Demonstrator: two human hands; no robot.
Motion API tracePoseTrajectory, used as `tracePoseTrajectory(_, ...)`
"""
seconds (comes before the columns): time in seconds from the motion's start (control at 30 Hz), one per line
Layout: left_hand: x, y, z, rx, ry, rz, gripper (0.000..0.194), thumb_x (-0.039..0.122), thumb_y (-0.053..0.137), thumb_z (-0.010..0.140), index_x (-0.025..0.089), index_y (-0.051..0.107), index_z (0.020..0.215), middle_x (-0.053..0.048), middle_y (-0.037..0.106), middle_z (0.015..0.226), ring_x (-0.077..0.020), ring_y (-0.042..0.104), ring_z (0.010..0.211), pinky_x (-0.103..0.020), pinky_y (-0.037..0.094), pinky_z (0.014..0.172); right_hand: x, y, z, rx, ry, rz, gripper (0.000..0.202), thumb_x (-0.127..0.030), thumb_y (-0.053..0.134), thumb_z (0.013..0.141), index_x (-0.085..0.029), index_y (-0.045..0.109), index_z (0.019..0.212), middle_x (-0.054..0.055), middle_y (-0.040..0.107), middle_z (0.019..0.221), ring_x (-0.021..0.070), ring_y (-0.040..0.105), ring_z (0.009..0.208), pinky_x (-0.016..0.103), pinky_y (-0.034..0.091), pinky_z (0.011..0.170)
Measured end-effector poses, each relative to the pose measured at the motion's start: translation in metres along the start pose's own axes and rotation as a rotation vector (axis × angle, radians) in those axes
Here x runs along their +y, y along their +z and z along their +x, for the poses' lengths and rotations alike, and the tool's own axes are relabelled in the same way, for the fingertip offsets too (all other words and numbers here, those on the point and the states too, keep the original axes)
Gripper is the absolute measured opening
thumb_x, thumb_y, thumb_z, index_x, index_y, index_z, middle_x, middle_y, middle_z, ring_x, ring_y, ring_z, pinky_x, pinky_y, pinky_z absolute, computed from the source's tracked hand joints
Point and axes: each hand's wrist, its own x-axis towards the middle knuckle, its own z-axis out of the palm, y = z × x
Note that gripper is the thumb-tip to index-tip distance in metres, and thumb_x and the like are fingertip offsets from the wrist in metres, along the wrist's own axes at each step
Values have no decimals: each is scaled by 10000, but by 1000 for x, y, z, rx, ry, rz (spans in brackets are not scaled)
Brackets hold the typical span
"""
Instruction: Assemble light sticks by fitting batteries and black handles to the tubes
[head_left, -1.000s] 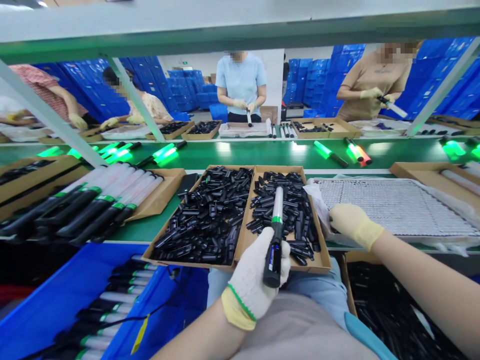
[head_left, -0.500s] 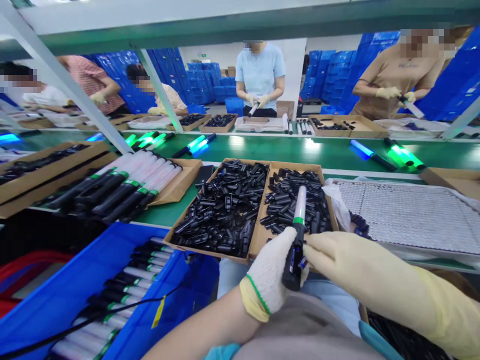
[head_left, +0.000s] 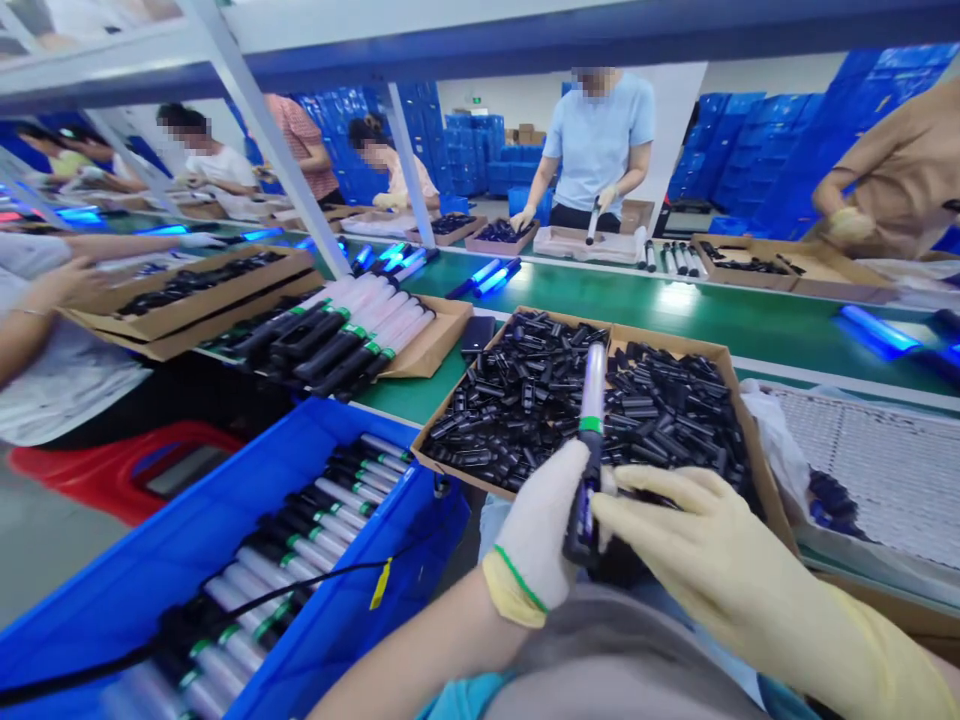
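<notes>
Backing the green worktop [head_left: 600,290], blue crates [head_left: 720,145] stand stacked.

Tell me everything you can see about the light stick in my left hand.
The light stick has a pale, translucent, plastic-looking tube, a green band and a black handle with bluish-purple showing inside. The tube doesn't appear lit. It points away from you, in front of the cardboard trays in this view. Your left hand grips the handle; your right hand's fingertips are beside it, contact unclear.
</notes>
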Motion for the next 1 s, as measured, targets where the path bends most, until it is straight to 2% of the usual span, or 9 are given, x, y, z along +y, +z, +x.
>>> tracePoseTrajectory(0.07,25,-10,-3,4,66,23,216,344,582,912,129,604,909,-33,626,692,-98,571,476,-182,467,407,9,15,18,0,135,57,391,-168,391,989,-213,513,1358,90,637,1245,219,537,1184,401,467,922)
tracePoseTrajectory(0.17,57,-24,-8,-15,260,34,211,351,513,947,148,565,930,-29,624,708,-93,559,468,-174,445,389,26,48,47,-127,291,17,264,-283,529,943,-211,673,1152,105,649,1135,255,572,1058,446,451,909)
tracePoseTrajectory(0.23,70,-31,-13,-40,324,27,187,331,508,948,152,559,961,-34,630,736,-100,570,492,-179,447,399,33,71,63,-235,310,-20,219,-326,668,842,-185,727,1000,118,643,1056,296,567,1015,469,442,863)
tracePoseTrajectory(0.33,76,-39,-17,-34,318,40,190,339,499,953,159,552,977,-26,620,731,-98,562,480,-177,434,390,40,91,76,-254,294,6,158,-297,752,753,-183,726,860,104,633,1023,300,558,1011,455,431,846)
tracePoseTrajectory(0.47,77,-50,-16,-8,269,12,205,348,486,959,153,549,959,-23,619,738,-96,567,478,-174,434,388,54,93,80,-171,344,52,25,-209,673,824,-186,664,826,73,620,1013,214,578,955,361,464,832)
tracePoseTrajectory(0.57,79,-53,-13,0,259,3,202,346,496,954,154,552,974,-29,625,757,-99,573,486,-179,442,392,57,93,77,-111,345,62,112,-131,552,887,-174,630,820,89,618,996,198,592,943,344,482,848)
tracePoseTrajectory(0.73,83,-48,-10,11,259,20,219,360,469,964,156,535,920,-17,594,722,-84,536,461,-166,418,373,50,91,60,-203,196,132,71,-230,644,857,-220,696,904,52,679,1051,210,636,947,358,500,865)
tracePoseTrajectory(0.9,81,-44,-6,15,235,17,226,370,489,955,158,559,994,-27,617,740,-94,561,480,-165,426,384,66,79,59,-148,360,96,241,-243,489,952,-203,721,903,78,684,979,208,630,910,374,484,847)
tracePoseTrajectory(1.0,77,-42,-2,-16,240,31,235,381,489,953,155,553,976,-29,612,715,-98,543,464,-171,413,372,63,86,73,-167,427,67,166,-283,642,855,-196,725,970,99,664,1020,273,606,954,438,451,841)
